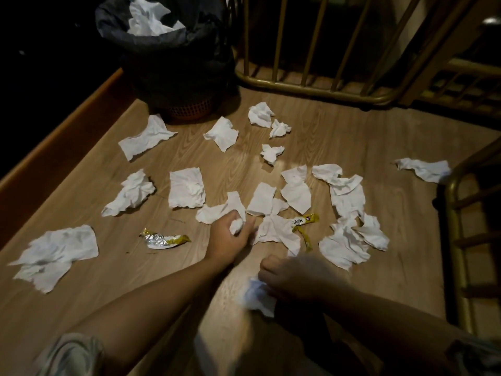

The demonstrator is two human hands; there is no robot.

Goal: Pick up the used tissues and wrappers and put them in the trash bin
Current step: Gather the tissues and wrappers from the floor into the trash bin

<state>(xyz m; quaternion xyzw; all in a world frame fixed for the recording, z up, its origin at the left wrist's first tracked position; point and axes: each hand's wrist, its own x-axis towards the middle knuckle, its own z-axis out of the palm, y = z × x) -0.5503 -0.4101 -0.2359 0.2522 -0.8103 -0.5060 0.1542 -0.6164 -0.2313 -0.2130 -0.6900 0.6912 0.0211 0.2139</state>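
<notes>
Several crumpled white tissues lie scattered on the wooden floor (339, 131). My left hand (230, 236) is closed around a small balled tissue (236, 226) near the middle of the mess. My right hand (295, 275), blurred, grips another crumpled tissue (256, 295) closer to me. A silver and yellow wrapper (162, 238) lies left of my left hand. A yellow wrapper (303, 222) lies to its right, partly under a tissue. The trash bin (173, 58), lined with a dark bag, stands at the back left with white tissue (150, 19) inside.
A brass-coloured metal railing (311, 86) runs behind the tissues at the back right. Another metal frame (455, 240) stands at the right edge. A wooden ledge (54, 147) borders the floor on the left, with darkness beyond it.
</notes>
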